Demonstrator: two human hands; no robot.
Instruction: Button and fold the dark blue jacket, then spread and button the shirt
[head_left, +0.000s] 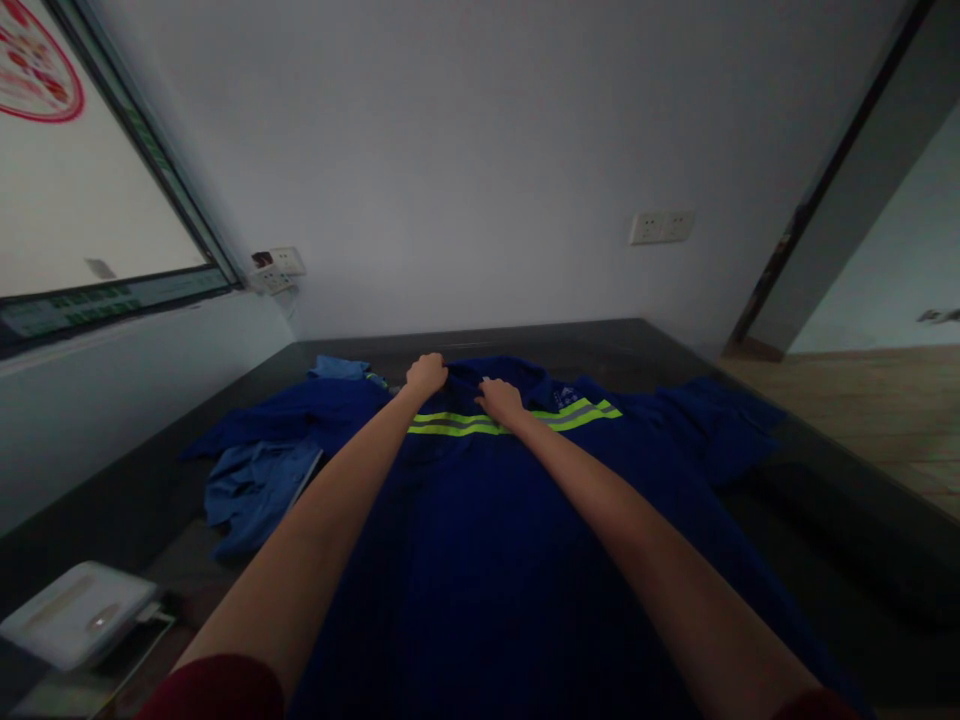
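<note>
The left hand (427, 374) was curled shut on cloth beside the collar, mid-frame; just right of it the right hand (500, 400) had bent fingers against the collar's front, though I couldn't tell whether they pinched it. The blue jacket (487, 530) lay spread from mid-frame to the bottom edge, a yellow-green stripe (442, 428) across its chest, on a dark table (600, 338). A lighter blue cloth (259, 490) sat left of centre, a white box (82, 612) lower left. Wall sockets (663, 228) showed right of centre.
</note>
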